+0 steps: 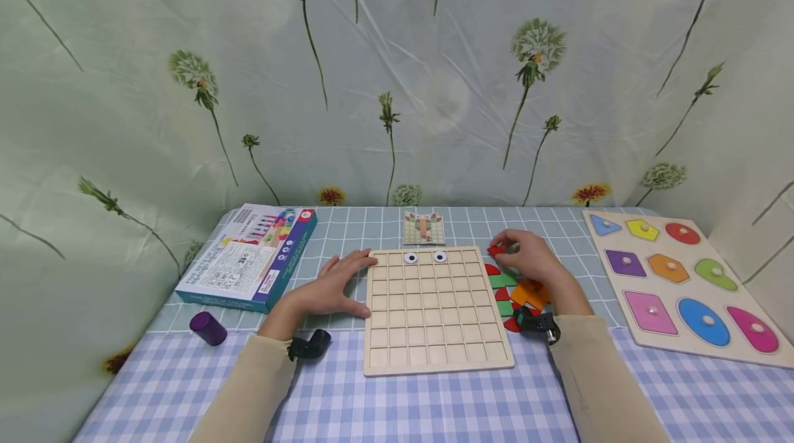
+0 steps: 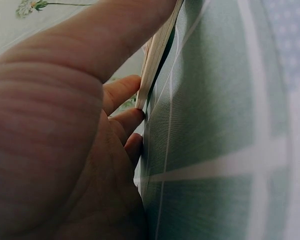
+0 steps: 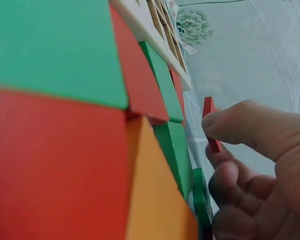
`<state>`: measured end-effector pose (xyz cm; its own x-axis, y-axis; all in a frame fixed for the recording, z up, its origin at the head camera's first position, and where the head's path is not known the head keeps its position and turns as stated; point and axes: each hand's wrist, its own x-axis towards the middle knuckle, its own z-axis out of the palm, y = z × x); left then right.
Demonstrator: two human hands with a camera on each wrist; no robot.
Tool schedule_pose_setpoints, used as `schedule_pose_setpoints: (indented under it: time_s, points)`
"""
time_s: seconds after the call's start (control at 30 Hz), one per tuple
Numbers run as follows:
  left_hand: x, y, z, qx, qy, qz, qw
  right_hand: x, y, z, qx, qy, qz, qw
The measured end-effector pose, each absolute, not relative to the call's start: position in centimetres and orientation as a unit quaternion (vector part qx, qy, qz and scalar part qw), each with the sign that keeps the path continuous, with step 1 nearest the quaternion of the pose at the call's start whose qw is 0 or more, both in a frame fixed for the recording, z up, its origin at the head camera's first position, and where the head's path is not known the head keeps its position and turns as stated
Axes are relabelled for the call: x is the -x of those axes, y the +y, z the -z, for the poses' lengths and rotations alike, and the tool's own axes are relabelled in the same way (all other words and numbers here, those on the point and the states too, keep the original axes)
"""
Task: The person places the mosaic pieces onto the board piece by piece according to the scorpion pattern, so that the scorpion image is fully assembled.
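A square wooden grid board (image 1: 434, 315) lies in the middle of the table, with two round eyes (image 1: 424, 258) in its top row. My left hand (image 1: 327, 291) rests at the board's left edge, thumb and fingertips against its side, fingers fairly straight. Just past the upper right corner, my right hand (image 1: 532, 257) pinches a small red wooden piece (image 3: 208, 106) between thumb and fingers. Below that hand, several red, green and orange pieces (image 1: 530, 293) lie in a loose pile beside the board. The right wrist view shows a large green piece (image 3: 55, 50) close up.
A small pattern card (image 1: 424, 228) lies behind the board. At left are a boxed set (image 1: 248, 257) and a purple cylinder (image 1: 208, 328). A knobbed shape puzzle (image 1: 679, 291) lies at right. A floral curtain (image 1: 434, 85) hangs behind the table.
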<state>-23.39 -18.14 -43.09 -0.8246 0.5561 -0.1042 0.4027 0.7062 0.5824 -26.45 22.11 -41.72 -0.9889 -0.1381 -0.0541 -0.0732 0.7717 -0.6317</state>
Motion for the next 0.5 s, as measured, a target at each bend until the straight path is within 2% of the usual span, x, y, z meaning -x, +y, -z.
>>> schedule_pose_setpoints:
  time_s: [0.5]
  points:
    - [23.36, -18.12, 43.03, -0.258, 0.914, -0.279, 0.141, 26.46, 21.51, 41.38, 0.068, 0.93, 0.362, 0.024]
